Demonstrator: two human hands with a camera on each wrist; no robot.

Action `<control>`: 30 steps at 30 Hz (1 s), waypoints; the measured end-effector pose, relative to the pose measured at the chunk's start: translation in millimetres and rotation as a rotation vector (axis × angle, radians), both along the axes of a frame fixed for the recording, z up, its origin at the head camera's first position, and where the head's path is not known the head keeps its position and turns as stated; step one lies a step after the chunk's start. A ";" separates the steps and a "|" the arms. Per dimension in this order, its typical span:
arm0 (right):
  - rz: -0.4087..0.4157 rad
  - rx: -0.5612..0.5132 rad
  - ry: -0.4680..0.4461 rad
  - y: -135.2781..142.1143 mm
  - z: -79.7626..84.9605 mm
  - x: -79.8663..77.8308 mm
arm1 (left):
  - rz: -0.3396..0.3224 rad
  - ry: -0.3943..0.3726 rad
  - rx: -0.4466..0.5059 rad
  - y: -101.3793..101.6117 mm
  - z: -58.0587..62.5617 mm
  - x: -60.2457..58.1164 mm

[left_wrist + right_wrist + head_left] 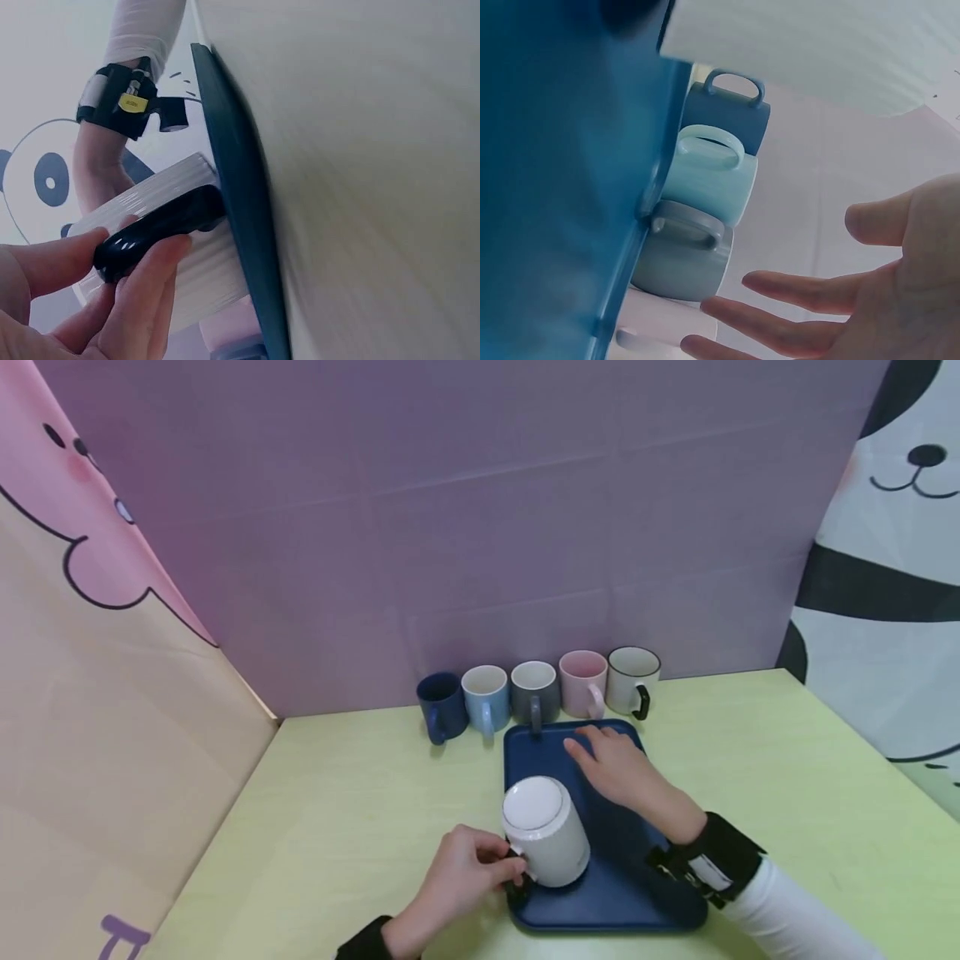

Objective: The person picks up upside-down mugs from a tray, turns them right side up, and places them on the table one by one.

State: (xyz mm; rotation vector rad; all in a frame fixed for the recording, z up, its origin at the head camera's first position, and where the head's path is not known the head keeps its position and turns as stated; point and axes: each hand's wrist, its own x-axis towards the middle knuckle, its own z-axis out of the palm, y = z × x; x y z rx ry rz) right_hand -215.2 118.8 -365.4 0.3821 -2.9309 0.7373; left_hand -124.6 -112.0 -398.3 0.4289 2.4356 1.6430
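Note:
A white mug [546, 835] with a black handle [161, 229] stands upside down on the dark blue tray [622, 902], its base facing up. My left hand [472, 868] pinches that handle between thumb and fingers, at the tray's left side. Over the far part of the tray, my right hand [615, 764] is held with its fingers spread and nothing in them. In the right wrist view its fingers [810, 292] reach toward the row of mugs, while the white mug's wall fills the top of that view.
Along the back of the table stand a navy mug [442, 706], a light blue mug [486, 697], a grey mug [536, 692], a pink mug [583, 683] and a white mug with a black rim [632, 679]. Behind them hangs a purple cloth [480, 543].

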 end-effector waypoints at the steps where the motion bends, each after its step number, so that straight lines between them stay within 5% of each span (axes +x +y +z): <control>1: -0.002 -0.001 0.004 -0.2 0.8 0.2 | 0.009 -0.001 0.007 0.0 -0.3 -1.5; 30: -0.053 0.010 -0.048 -2.4 6.4 3.2 | 0.194 -0.038 0.254 0.7 3.7 -33.9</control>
